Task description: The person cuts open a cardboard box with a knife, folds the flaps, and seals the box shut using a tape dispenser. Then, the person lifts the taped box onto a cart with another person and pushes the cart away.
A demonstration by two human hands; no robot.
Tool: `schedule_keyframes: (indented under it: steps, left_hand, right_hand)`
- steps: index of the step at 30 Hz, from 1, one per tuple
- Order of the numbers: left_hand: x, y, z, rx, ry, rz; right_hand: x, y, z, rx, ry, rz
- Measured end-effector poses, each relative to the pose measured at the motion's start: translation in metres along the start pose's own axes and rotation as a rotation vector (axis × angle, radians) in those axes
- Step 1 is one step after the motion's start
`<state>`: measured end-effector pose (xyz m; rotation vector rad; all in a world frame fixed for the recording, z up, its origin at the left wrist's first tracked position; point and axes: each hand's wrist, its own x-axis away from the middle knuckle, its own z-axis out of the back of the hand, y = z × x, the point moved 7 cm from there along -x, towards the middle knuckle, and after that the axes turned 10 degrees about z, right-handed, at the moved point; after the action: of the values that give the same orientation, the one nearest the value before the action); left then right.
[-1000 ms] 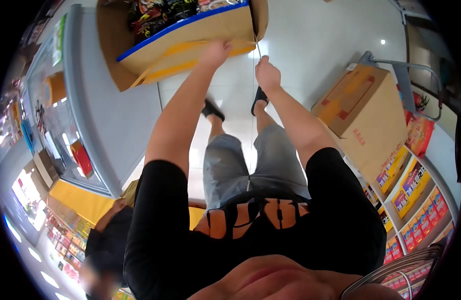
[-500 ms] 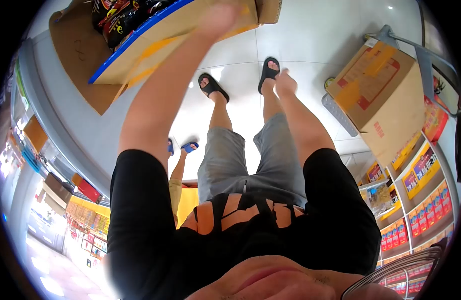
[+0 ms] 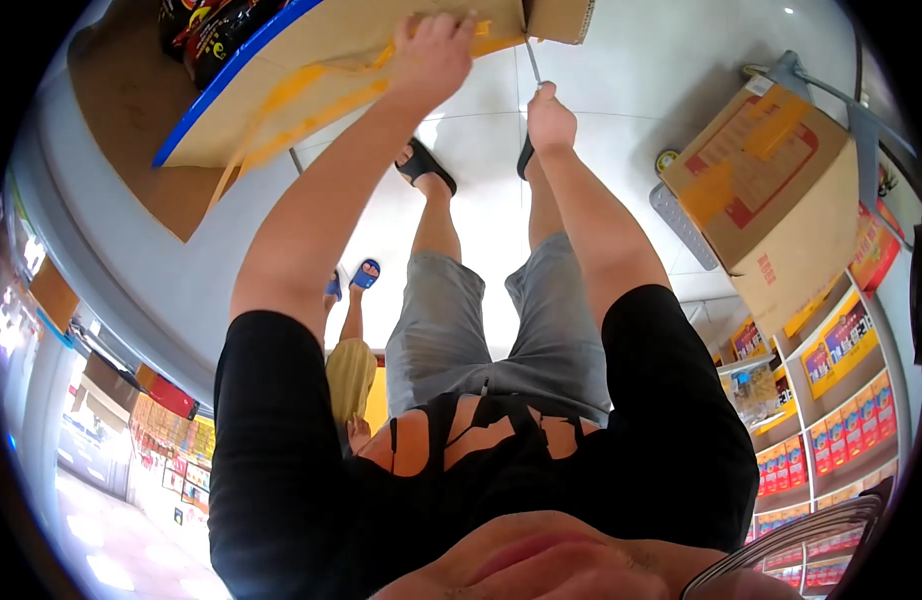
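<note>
My left hand [image 3: 433,62] lies against the side of an open cardboard box [image 3: 356,45], fingers spread near a strip of yellow tape [image 3: 326,98]. The box has a blue edge and holds shiny black packets [image 3: 226,40]. My right hand [image 3: 553,118] is closed round the near end of a thin grey strip [image 3: 534,62], whose far end meets the box's lower corner. I cannot tell whether the strip is a blade or a band.
A taped carton [image 3: 756,165] stands on a grey trolley [image 3: 681,225] to the right. Shelves with red boxes [image 3: 853,425] are at lower right. A curved grey counter [image 3: 111,270] runs along the left. Another person in blue slippers [image 3: 365,274] stands behind it, close to my left leg.
My left hand has come down and settled on the box side. My right hand has moved up and left to the box corner, with the thin strip now showing. The other person has shifted.
</note>
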<state>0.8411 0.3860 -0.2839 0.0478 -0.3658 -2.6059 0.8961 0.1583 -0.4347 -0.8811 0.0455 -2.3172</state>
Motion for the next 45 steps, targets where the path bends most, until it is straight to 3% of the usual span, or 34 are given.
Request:
schedule_keyframes:
  steps: [1,2,3,4,6,7,9,11,13,15,17,18,20,23,25,28,30,32,34,35,36,37,39,40,42,44,45]
  left_hand:
    - [0.002,-0.008,0.015,-0.015,0.038,-0.011]
    - [0.005,-0.015,0.034,-0.030,0.076,-0.023]
    - [0.002,-0.024,0.041,-0.069,-0.129,0.013]
    - [0.001,-0.027,0.058,-0.073,-0.121,0.019]
    - [0.001,-0.029,0.103,-0.022,0.103,-0.070]
    - [-0.003,-0.032,0.126,-0.031,0.116,-0.049]
    - [-0.004,-0.048,0.176,0.079,0.068,0.038]
    - [0.014,-0.030,0.187,0.065,0.197,-0.070]
    - [0.024,-0.011,0.193,0.074,-0.024,0.092]
    - [0.037,0.005,0.180,0.166,-0.162,0.135]
    - [0.046,0.021,0.178,0.233,-0.131,0.177]
    - [0.047,0.032,0.184,0.250,-0.177,0.154]
    - [0.047,0.034,0.197,0.270,-0.231,0.146]
    - [0.047,0.017,0.220,0.289,-0.136,0.062]
    - [0.054,0.000,0.246,0.295,0.162,0.075]
    - [0.063,-0.020,0.280,0.159,0.006,0.001]
    - [0.066,-0.039,0.305,0.263,0.004,0.041]
    - [0.075,-0.056,0.334,0.311,-0.128,-0.056]
    - [0.100,-0.132,0.335,0.315,0.058,0.028]
    - [0.112,-0.179,0.327,0.277,0.134,0.080]
    - [0.124,-0.227,0.320,0.242,0.207,0.135]
    - [0.138,-0.281,0.322,-0.051,-0.149,0.349]
    - [0.180,-0.328,0.316,-0.141,0.138,0.365]
    - [0.199,-0.348,0.299,-0.164,0.111,0.423]
    - [0.209,-0.362,0.260,-0.024,-0.102,0.188]
    - [0.206,-0.367,0.255,0.004,-0.014,0.210]
    - [0.203,-0.367,0.260,0.029,0.075,0.239]
  right_hand:
    - [0.006,0.010,-0.015,-0.003,-0.007,0.002]
    - [0.023,0.045,-0.038,-0.347,0.005,-0.321]
    - [0.035,0.062,-0.046,-0.465,-0.001,-0.397]
    - [0.047,0.079,-0.052,-0.579,-0.001,-0.477]
    - [0.075,0.056,-0.020,-0.288,-0.058,-0.128]
    - [0.088,0.028,0.004,-0.104,-0.099,0.064]
    - [0.108,-0.014,0.019,-0.042,-0.178,0.165]
    - [0.130,-0.044,0.019,-0.029,-0.201,0.327]
    - [0.151,-0.128,0.036,0.139,-0.081,0.706]
    - [0.160,-0.217,0.010,-0.272,0.009,0.980]
    - [0.153,-0.313,-0.011,-0.483,0.015,0.870]
    - [0.155,-0.368,0.015,-0.120,0.021,0.759]
    - [0.150,-0.443,0.016,-0.352,-0.045,0.905]
    - [0.151,-0.508,-0.023,-0.314,0.038,0.998]
    - [0.156,-0.524,-0.050,-0.268,-0.081,0.934]
    - [0.155,-0.531,-0.079,-0.265,-0.228,0.786]
    - [0.154,-0.535,-0.103,-0.312,-0.267,0.703]
    - [0.146,-0.536,-0.110,-0.342,0.089,0.777]
    - [0.142,-0.534,-0.123,-0.291,0.126,0.752]
    - [0.142,-0.534,-0.143,-0.179,0.313,0.913]
    - [0.140,-0.537,-0.129,-0.206,0.174,0.868]
    - [0.139,-0.540,-0.112,-0.226,0.040,0.814]
    - [0.134,-0.537,-0.106,-0.218,-0.072,0.770]
    - [0.135,-0.537,-0.110,-0.212,-0.195,0.735]
    - [0.134,-0.537,-0.107,-0.232,-0.212,0.726]
    - [0.126,-0.514,-0.122,-0.231,-0.271,0.721]
    - [0.112,-0.471,-0.165,-0.117,-0.388,0.557]
